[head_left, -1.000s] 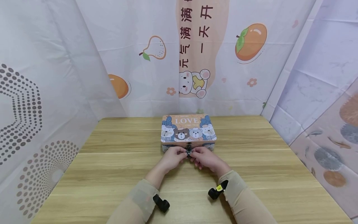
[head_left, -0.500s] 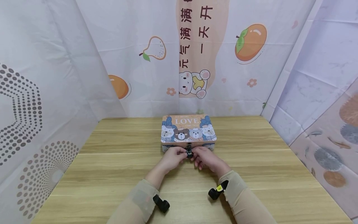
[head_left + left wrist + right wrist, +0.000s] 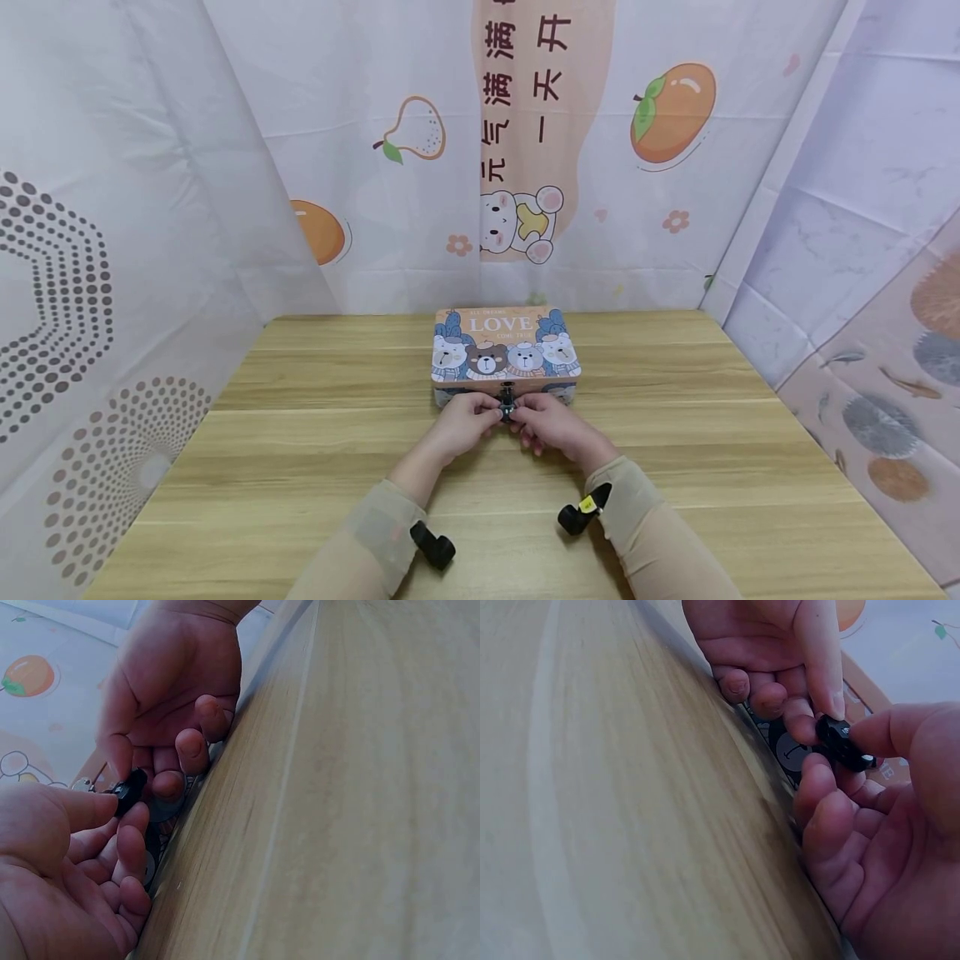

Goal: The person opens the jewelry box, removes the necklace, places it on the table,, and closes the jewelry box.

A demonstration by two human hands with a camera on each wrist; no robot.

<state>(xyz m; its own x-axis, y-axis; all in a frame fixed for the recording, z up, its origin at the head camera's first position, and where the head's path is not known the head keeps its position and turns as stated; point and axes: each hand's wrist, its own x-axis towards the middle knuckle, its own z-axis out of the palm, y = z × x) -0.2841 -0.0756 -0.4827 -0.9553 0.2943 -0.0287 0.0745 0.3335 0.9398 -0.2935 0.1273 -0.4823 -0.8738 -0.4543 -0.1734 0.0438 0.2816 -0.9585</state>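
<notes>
A tin box (image 3: 506, 346) with bears and the word LOVE on its lid stands shut on the wooden table. At its front clasp hangs a small black padlock (image 3: 841, 742). My left hand (image 3: 460, 427) pinches the padlock from the left between thumb and fingers. From the right, my right hand (image 3: 558, 427) pinches it too, its thumb (image 3: 881, 729) against the padlock's edge. The other fingers of both hands curl loosely below, close to the box front. Most of the padlock is covered by fingertips in the head view.
The wooden tabletop (image 3: 300, 467) spreads around the box on all sides. Behind it hangs a printed white curtain (image 3: 360, 217), with more cloth at the left and right. A black camera (image 3: 432, 546) is strapped to each wrist.
Half a second ago the right thumb was drawn back and more of the padlock showed; now that thumb lies on it again. The box and the left hand have stayed in place.
</notes>
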